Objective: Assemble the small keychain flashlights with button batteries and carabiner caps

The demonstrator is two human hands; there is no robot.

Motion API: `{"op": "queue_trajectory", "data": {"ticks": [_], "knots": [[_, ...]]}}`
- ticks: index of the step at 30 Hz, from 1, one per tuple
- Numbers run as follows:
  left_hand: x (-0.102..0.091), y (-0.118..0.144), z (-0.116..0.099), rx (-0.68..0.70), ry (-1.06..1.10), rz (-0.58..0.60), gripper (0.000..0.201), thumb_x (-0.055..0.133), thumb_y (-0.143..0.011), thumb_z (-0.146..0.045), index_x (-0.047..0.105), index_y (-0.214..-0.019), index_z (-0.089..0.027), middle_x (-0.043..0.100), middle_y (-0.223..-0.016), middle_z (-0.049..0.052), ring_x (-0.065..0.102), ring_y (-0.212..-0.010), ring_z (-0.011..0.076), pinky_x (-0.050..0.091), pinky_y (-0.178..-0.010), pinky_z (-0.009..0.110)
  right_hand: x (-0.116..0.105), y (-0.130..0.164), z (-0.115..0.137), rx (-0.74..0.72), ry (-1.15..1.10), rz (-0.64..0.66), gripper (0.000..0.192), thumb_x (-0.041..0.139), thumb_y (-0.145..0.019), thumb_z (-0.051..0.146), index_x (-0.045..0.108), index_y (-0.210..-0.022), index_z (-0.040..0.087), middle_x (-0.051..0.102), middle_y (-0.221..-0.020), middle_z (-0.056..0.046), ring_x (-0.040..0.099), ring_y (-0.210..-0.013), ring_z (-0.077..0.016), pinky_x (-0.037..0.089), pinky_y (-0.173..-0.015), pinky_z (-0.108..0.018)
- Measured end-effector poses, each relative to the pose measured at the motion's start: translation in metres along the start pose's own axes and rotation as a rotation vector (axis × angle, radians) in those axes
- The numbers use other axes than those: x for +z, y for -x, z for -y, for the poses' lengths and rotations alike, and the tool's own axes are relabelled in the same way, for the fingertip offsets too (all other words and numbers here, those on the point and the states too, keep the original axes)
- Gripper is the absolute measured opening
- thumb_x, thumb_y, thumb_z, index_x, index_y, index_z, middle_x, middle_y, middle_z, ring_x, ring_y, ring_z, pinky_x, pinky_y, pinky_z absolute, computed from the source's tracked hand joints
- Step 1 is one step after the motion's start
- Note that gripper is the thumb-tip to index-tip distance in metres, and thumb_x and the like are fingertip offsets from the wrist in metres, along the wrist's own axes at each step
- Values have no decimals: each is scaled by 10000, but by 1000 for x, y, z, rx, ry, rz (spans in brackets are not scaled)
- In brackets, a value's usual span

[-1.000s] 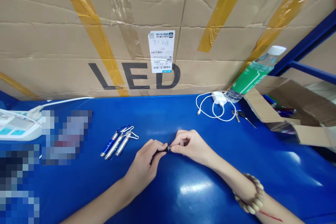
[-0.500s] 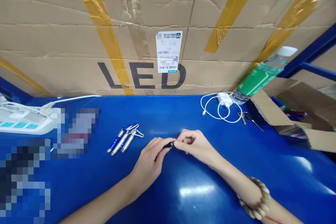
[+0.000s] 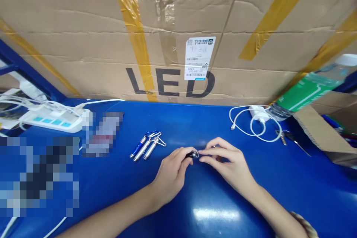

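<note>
My left hand grips a small dark keychain flashlight just above the blue table. My right hand meets it from the right, its fingertips pinching the metal end of the same flashlight. Most of the flashlight's body is hidden inside my left fingers. Three more keychain flashlights, one blue and two silver, lie side by side on the table a little to the left of my left hand.
A big cardboard box marked LED walls off the back. A white power strip lies far left. A white charger and cable, keys, a leaning green-labelled bottle and an open carton are at right.
The view has swung left, so everything sits further right in frame. My right fingers have loosened from a closed pinch to extended fingertips on the flashlight's end. Both hands stay joined on it.
</note>
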State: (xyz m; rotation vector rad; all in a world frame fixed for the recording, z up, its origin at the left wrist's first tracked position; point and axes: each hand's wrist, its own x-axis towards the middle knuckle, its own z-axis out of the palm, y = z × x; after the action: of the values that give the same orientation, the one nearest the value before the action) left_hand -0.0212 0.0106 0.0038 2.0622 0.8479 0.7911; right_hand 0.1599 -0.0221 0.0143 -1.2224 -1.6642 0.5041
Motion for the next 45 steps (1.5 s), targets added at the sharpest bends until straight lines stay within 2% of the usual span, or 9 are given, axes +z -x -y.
{"op": "queue_trajectory", "data": {"ticks": [6, 11, 17, 21, 27, 34, 39, 42, 45], "knots": [[-2, 3, -2, 57, -60, 19, 261, 346, -905, -116, 556, -1055, -160, 608, -785, 36, 574, -704, 167, 460, -689, 267, -1, -4, 3, -45, -18, 18, 120, 670, -783, 316, 752, -771, 229, 605, -723, -37, 555, -508, -107, 447, -407, -211], [-3, 4, -4, 77, -75, 67, 276, 350, -881, -86, 570, -1017, -182, 654, -832, 43, 611, -730, 174, 482, -713, 278, -3, -4, 4, -8, -34, 72, 256, 632, -802, 391, 734, -633, 228, 587, -667, -33, 557, -485, -110, 449, -393, -212], [2, 4, 1, 105, -49, 66, 167, 379, -890, -114, 532, -890, -182, 681, -887, 75, 660, -792, 193, 517, -728, 301, -3, -3, 2, -48, -2, 59, 263, 635, -796, 422, 734, -674, 211, 606, -655, -36, 547, -486, -111, 442, -415, -225], [5, 4, 6, 116, -33, 52, 147, 398, -890, -118, 508, -837, -199, 680, -871, 57, 666, -811, 185, 522, -733, 294, -1, -3, 0, 77, -32, 108, 280, 655, -770, 443, 725, -655, 198, 571, -627, -17, 492, -477, -93, 404, -428, -223], [4, 3, 7, 188, -65, 23, 146, 413, -907, -137, 547, -882, -190, 672, -832, 43, 644, -759, 170, 513, -703, 272, -2, -5, -5, 408, -250, 257, 352, 709, -676, 485, 664, -562, 155, 489, -576, 22, 407, -460, -67, 320, -411, -211], [1, 0, 2, 177, -96, 37, 253, 390, -919, -137, 576, -1069, -220, 669, -863, 29, 606, -758, 164, 490, -730, 271, -1, -6, -6, 457, -262, 271, 398, 677, -690, 500, 605, -519, 148, 457, -550, 38, 366, -440, -51, 271, -383, -198], [0, 0, 2, 81, -38, 24, 241, 377, -919, -140, 553, -1066, -214, 649, -868, 36, 599, -771, 168, 473, -719, 265, 0, -5, -2, 296, -116, 124, 268, 720, -696, 413, 659, -629, 160, 544, -640, 7, 413, -462, -61, 355, -425, -205], [-1, 0, 2, 35, -32, 6, 231, 368, -922, -147, 539, -1065, -209, 627, -821, 26, 589, -731, 158, 463, -698, 255, -1, -3, -1, 126, -83, 100, 210, 692, -750, 387, 710, -808, 186, 592, -778, -26, 461, -476, -67, 402, -439, -212], [-1, 1, 2, 42, -52, 15, 232, 353, -922, -144, 534, -1055, -203, 601, -775, 16, 571, -679, 150, 451, -653, 248, -3, 0, -2, 2, 10, 86, 155, 628, -824, 323, 728, -865, 212, 594, -838, -39, 534, -562, -95, 451, -512, -227]]}}
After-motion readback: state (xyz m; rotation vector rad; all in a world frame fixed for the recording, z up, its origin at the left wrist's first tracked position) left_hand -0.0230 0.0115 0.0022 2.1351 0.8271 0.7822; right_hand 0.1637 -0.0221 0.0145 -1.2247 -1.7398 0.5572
